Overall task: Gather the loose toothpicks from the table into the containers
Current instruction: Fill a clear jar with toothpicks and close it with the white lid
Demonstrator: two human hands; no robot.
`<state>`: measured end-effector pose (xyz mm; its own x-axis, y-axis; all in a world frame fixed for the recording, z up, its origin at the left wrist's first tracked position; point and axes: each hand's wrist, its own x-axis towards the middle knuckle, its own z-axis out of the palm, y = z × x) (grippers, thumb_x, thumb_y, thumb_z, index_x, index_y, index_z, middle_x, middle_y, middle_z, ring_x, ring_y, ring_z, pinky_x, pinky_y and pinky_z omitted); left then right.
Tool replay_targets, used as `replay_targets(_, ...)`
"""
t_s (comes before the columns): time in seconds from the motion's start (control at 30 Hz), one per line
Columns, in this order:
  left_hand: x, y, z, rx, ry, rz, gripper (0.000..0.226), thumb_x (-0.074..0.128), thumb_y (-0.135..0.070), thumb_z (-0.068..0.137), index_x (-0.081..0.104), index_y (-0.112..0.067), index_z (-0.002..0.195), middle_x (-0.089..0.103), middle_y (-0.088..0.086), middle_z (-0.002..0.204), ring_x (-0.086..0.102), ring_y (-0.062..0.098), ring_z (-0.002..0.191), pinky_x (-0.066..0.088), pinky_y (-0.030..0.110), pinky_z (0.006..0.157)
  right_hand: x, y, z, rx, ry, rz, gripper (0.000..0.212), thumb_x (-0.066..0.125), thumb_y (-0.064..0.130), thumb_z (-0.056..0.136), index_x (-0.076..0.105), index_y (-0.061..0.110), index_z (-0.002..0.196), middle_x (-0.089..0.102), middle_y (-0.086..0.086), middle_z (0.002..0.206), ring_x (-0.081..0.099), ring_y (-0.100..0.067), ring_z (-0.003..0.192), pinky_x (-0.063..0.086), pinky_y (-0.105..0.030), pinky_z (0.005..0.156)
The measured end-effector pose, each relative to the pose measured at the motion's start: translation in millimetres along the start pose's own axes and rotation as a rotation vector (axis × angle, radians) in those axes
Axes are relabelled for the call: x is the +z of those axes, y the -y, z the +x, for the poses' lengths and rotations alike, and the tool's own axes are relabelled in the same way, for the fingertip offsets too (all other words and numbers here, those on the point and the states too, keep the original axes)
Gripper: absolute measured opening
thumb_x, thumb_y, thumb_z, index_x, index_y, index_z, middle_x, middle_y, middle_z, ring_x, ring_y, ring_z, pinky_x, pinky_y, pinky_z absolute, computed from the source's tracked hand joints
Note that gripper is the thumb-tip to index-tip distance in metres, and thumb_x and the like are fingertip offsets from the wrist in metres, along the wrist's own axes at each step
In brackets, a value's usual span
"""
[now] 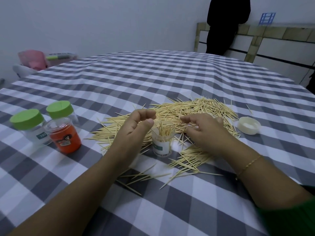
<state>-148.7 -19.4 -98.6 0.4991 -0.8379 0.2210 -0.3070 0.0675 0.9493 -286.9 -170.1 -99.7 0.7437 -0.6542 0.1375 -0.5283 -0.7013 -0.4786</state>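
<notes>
Beside the upright open container (163, 143) of toothpicks (164, 131) standing on end, left hand (136, 128) and right hand (207, 132) hover loosely curled, grasping nothing.

Four jars are counted: two with green lids (26, 118) (59, 107) at nine o'clock, one orange jar (65, 138) just beside them, and one open jar (163, 140) at the centre, holding upright toothpicks. One white lid (249, 125) is seen at three o'clock. The loose toothpicks (187, 108) are too many to be counted. Two hands are seen, left (136, 126) and right (207, 132).
</notes>
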Motion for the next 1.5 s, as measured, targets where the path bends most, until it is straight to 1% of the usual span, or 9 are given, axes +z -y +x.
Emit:
replay_targets(0.1,-8.4,0.6,-1.7,0.034,-0.019,0.139,0.026,0.053,-0.038,0.072,0.057,-0.031,0.097,0.059,-0.018,0.101,0.054,-0.004,0.094,0.04,0.019,0.075,3.8,2.2,-0.3,-0.034,0.043,-0.202,0.043,0.042,0.03,0.095,0.042,0.033,0.138,0.044,0.01,0.14,0.027,-0.01,0.131,0.013,-0.035,0.1)
replay_targets(0.27,-15.2,-2.3,-0.8,0.049,-0.053,0.317,0.014,0.06,-0.04,0.074,0.063,-0.034,0.086,0.063,-0.019,0.092,0.053,-0.011,0.091,0.038,0.002,0.065,11.3,1.4,3.7,-0.078,0.04,-0.395,0.041,0.036,0.04,0.098,0.041,0.031,0.138,0.043,0.008,0.136,0.028,-0.014,0.128,0.017,-0.041,0.099)
replay_targets(0.5,-17.2,-6.5,0.9,0.058,-0.076,0.314,0.013,0.067,-0.022,0.084,0.068,-0.034,0.08,0.067,-0.021,0.08,0.058,-0.012,0.082,0.038,0.0,0.064,17.9,3.8,5.5,-0.126,-0.044,-0.507,0.029,0.033,0.031,0.101,0.053,0.024,0.12,0.049,0.002,0.118,0.032,-0.02,0.115,0.018,-0.04,0.087)
replay_targets(0.7,-15.1,-11.9,-0.8,0.106,-0.08,0.37,0.009,0.063,-0.023,0.086,0.067,-0.031,0.085,0.062,-0.025,0.086,0.051,-0.019,0.06,0.034,-0.001,0.056,19.9,5.0,2.3,-0.186,-0.164,-0.639,0.021,0.036,0.02,0.098,0.054,0.022,0.11,0.051,0.002,0.111,0.037,-0.021,0.111,0.016,-0.039,0.081)
replay_targets(0.87,-14.5,-11.2,-0.8,0.101,-0.086,0.374,0.01,0.063,-0.024,0.087,0.066,-0.033,0.087,0.063,-0.022,0.09,0.05,-0.018,0.057,0.036,0.001,0.056,17.5,7.1,1.0,-0.297,-0.107,-0.584,0.034,0.032,0.016,0.097,0.045,0.025,0.126,0.047,0.006,0.127,0.033,-0.019,0.121,0.017,-0.04,0.087)
replay_targets(1.1,-9.0,-11.9,-2.5,0.103,-0.133,0.32,0.013,0.065,-0.021,0.086,0.065,-0.034,0.086,0.064,-0.017,0.082,0.048,-0.016,0.051,0.035,0.002,0.05,17.3,10.4,0.6,-0.283,-0.144,-0.65,0.023,0.038,0.016,0.096,0.058,0.02,0.106,0.052,0.002,0.104,0.04,-0.022,0.107,0.015,-0.038,0.078)
replay_targets(1.27,-7.0,-12.1,-4.4,0.103,-0.13,0.285,0.011,0.064,-0.016,0.087,0.068,-0.026,0.091,0.065,-0.015,0.083,0.049,-0.016,0.052,0.034,0.001,0.048,16.4,6.8,1.5,-0.234,-0.18,-0.628,0.018,0.039,0.017,0.097,0.055,0.02,0.103,0.05,0.002,0.108,0.04,-0.022,0.108,0.015,-0.037,0.078)
replay_targets(1.4,-7.8,-12.4,-3.8,0.13,-0.147,0.236,0.011,0.063,-0.015,0.087,0.069,-0.024,0.091,0.068,-0.012,0.088,0.05,-0.014,0.053,0.036,0.002,0.052,12.0,4.0,6.4,-0.144,-0.158,-0.48,0.023,0.031,0.025,0.101,0.053,0.027,0.109,0.052,0.009,0.113,0.035,-0.015,0.111,0.015,-0.036,0.082)
replay_targets(1.5,-9.4,-12.0,-2.4,0.15,-0.17,0.194,0.014,0.064,-0.014,0.087,0.068,-0.027,0.088,0.07,-0.013,0.086,0.053,-0.012,0.057,0.039,0.003,0.056,7.2,7.5,7.8,-0.053,-0.168,-0.254,0.021,0.033,0.028,0.101,0.054,0.028,0.102,0.053,0.014,0.095,0.035,-0.012,0.099,0.016,-0.035,0.084)
